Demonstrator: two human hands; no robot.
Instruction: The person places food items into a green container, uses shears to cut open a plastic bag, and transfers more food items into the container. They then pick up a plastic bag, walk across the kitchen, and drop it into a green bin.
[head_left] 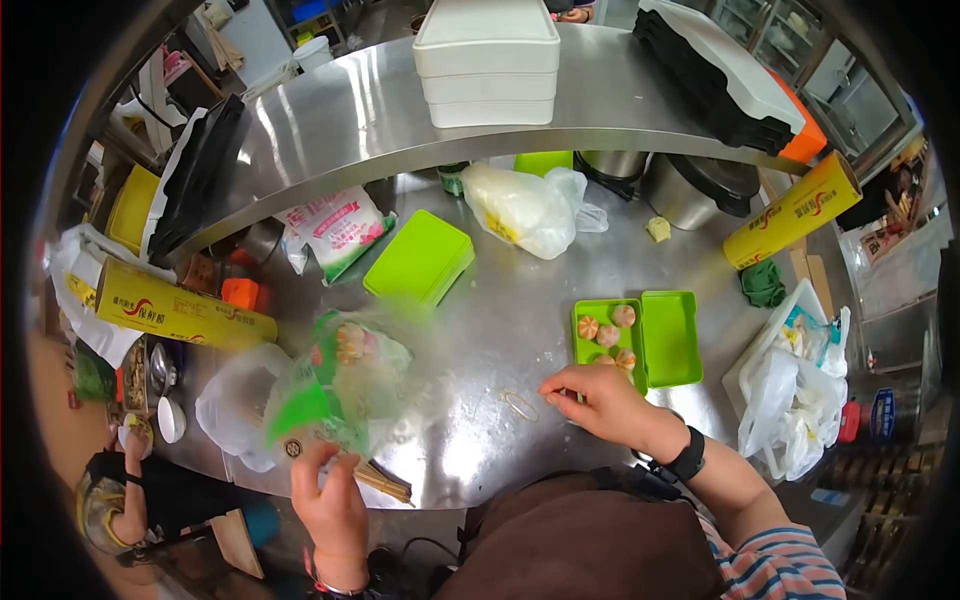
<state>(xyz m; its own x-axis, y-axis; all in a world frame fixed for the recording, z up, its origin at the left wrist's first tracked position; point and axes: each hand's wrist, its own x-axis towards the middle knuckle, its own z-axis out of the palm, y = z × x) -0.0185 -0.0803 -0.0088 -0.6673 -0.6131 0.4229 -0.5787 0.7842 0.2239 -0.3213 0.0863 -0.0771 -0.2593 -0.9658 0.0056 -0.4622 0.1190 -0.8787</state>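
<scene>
My left hand is closed at the near edge of a clear plastic bag with green print, which is smeared by motion. Pale orange-and-white round pieces show through the bag. My right hand has thumb and fingers pinched together, and anything between them is too small to make out. Just left of its fingertips, a thin rubber band lies on the steel table. Beyond that hand sits an open green box with several striped round pieces in its left half.
A closed green box, a white plastic bag and a printed packet stand farther back. Yellow film boxes flank both sides. A raised steel shelf holds stacked white containers. Someone's arm shows at far left.
</scene>
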